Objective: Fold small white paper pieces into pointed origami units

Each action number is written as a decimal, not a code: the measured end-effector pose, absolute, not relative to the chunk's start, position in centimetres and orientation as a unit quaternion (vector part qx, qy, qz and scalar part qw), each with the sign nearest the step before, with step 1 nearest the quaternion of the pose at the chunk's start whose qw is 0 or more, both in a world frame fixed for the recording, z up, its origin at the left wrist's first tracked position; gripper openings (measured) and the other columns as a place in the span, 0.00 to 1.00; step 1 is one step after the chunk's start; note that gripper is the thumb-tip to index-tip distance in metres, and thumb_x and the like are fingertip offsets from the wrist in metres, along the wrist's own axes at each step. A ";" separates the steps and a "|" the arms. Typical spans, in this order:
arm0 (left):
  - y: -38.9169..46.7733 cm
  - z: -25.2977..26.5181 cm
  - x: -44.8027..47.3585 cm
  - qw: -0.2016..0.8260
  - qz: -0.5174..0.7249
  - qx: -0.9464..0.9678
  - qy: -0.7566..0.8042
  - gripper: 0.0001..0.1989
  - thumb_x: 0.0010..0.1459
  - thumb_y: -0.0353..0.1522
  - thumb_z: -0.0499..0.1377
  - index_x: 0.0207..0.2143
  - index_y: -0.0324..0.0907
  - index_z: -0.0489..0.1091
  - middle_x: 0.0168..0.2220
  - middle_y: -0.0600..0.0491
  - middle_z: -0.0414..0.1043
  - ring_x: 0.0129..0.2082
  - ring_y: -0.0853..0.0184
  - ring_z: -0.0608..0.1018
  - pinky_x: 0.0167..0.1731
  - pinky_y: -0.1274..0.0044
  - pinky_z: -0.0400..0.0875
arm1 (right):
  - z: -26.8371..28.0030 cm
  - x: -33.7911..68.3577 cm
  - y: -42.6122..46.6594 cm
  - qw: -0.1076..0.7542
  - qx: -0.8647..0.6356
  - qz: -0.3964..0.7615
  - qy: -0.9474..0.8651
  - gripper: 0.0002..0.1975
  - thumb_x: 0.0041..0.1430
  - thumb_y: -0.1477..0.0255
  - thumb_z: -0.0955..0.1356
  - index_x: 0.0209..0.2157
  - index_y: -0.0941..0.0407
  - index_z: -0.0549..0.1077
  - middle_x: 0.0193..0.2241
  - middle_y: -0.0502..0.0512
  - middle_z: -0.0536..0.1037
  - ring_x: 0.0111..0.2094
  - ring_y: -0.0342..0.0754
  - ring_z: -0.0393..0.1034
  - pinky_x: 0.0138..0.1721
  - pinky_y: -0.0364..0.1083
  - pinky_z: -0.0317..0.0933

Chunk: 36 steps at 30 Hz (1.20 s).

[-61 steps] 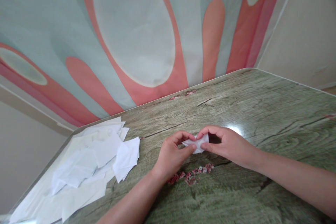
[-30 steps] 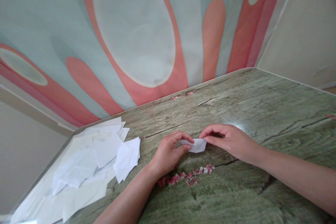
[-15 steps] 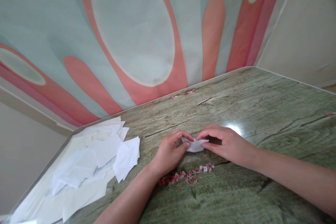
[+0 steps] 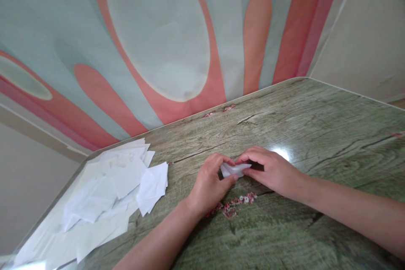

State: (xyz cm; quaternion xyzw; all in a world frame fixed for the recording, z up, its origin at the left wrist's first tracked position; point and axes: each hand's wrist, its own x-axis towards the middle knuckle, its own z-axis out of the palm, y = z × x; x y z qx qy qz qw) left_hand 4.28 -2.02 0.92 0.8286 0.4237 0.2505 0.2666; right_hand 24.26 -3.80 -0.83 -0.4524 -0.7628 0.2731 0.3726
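Note:
A small folded piece of white paper (image 4: 230, 170) is held between both hands just over the table. My left hand (image 4: 212, 182) is closed on its left part, with the thumb across the near side and the index finger behind the far edge. On the right, my right hand (image 4: 272, 171) pinches the paper's pointed end between thumb and fingers. The fingertips of the two hands almost meet at the far edge, and they hide part of the folds.
A wood-patterned table (image 4: 284, 228) printed with pink flowers carries a spread pile of white paper sheets (image 4: 104, 202) on the left. Beside it lies a smaller stack of folded white papers (image 4: 153, 185). A wall with a coral and grey pattern (image 4: 158, 29) borders the table's far edge.
My left hand has shifted right along the paper, its thumb now near the middle. The paper is more bent and tilted up. My right hand keeps its pinch nearly in place.

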 end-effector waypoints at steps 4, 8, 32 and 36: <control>-2.1 0.8 4.4 0.238 0.256 0.843 0.409 0.13 0.49 0.26 0.63 0.38 0.42 0.68 0.36 0.52 0.70 0.39 0.63 0.71 0.40 0.73 0.65 | -1.1 24.2 -3.7 0.375 -0.447 0.253 -0.771 0.08 0.57 0.76 0.68 0.40 0.52 0.75 0.35 0.53 0.76 0.41 0.49 0.68 0.44 0.50 0.62; -2.3 0.8 4.5 0.213 0.255 0.853 0.401 0.11 0.51 0.26 0.62 0.38 0.41 0.68 0.37 0.51 0.69 0.40 0.62 0.70 0.41 0.71 0.65 | -1.4 24.3 -3.5 0.375 -0.440 0.241 -0.780 0.07 0.58 0.76 0.68 0.39 0.53 0.75 0.34 0.53 0.76 0.41 0.49 0.67 0.44 0.49 0.62; -2.8 0.4 5.1 0.141 0.274 0.856 0.414 0.04 0.55 0.28 0.60 0.34 0.43 0.72 0.43 0.49 0.71 0.48 0.60 0.70 0.51 0.65 0.61 | -1.2 24.2 -3.7 0.370 -0.468 0.239 -0.767 0.02 0.55 0.76 0.70 0.32 0.55 0.74 0.31 0.52 0.76 0.37 0.49 0.68 0.40 0.48 0.62; -2.8 0.3 5.1 0.149 0.263 0.859 0.413 0.07 0.56 0.30 0.60 0.39 0.43 0.71 0.40 0.49 0.73 0.46 0.60 0.71 0.50 0.66 0.62 | -1.0 24.1 -3.8 0.369 -0.476 0.261 -0.754 0.05 0.55 0.76 0.69 0.34 0.54 0.75 0.32 0.51 0.77 0.38 0.48 0.70 0.41 0.48 0.62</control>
